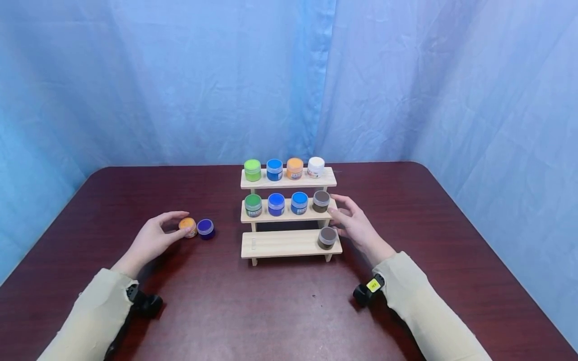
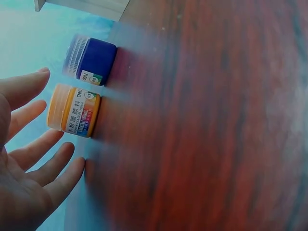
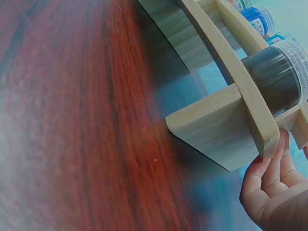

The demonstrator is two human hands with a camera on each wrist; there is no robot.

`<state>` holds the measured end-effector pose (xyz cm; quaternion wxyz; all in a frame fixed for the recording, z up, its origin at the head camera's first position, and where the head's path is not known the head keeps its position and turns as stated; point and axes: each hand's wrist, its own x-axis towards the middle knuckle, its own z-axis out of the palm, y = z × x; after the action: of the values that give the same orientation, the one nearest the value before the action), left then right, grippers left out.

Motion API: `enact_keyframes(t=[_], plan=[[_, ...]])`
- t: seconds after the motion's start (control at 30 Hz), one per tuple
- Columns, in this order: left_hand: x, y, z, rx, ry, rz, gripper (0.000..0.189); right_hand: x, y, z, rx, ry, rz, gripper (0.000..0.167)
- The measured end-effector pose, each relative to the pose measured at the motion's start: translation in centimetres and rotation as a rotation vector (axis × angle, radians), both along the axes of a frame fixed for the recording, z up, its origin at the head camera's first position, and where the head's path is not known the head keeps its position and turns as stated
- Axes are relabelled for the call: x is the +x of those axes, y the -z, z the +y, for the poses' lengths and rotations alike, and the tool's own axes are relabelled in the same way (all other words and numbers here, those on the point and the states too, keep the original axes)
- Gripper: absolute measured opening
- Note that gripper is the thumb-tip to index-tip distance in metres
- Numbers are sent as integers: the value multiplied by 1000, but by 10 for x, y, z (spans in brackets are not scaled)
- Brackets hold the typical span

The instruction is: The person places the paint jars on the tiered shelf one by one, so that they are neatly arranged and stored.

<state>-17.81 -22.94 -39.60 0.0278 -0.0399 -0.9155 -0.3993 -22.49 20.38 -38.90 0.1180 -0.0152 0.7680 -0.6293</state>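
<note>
In the head view my left hand [image 1: 155,236] is at an orange-lidded paint jar [image 1: 187,227] on the table, thumb and index finger on either side of it. The left wrist view shows the fingers spread beside this jar, the thumb apart from its lid. A dark blue paint jar [image 1: 205,229] stands just right of it. My right hand [image 1: 356,225] is at the right end of a three-tier wooden rack [image 1: 280,244], fingertips by a dark brown jar [image 1: 321,201] on the middle shelf. In the right wrist view, its fingers [image 3: 285,161] are right at a shelf's end.
Green, blue, orange and white jars line the top shelf; a green jar [image 1: 253,205] and two blue jars share the middle one. Another dark brown jar [image 1: 327,238] sits at the bottom shelf's right end. Blue curtains [image 1: 217,80] surround the dark red table [image 1: 253,311].
</note>
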Motion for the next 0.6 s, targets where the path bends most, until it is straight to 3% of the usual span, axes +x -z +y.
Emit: enact_keyframes(t=[0.3,0.6], plan=[[-3,3,-1,23,14,-55,47,-1,0,0,4,-7,-1,54],[-4,5,-4,-1,20,-63,45,-1,1,0,-8,-14,7,54]])
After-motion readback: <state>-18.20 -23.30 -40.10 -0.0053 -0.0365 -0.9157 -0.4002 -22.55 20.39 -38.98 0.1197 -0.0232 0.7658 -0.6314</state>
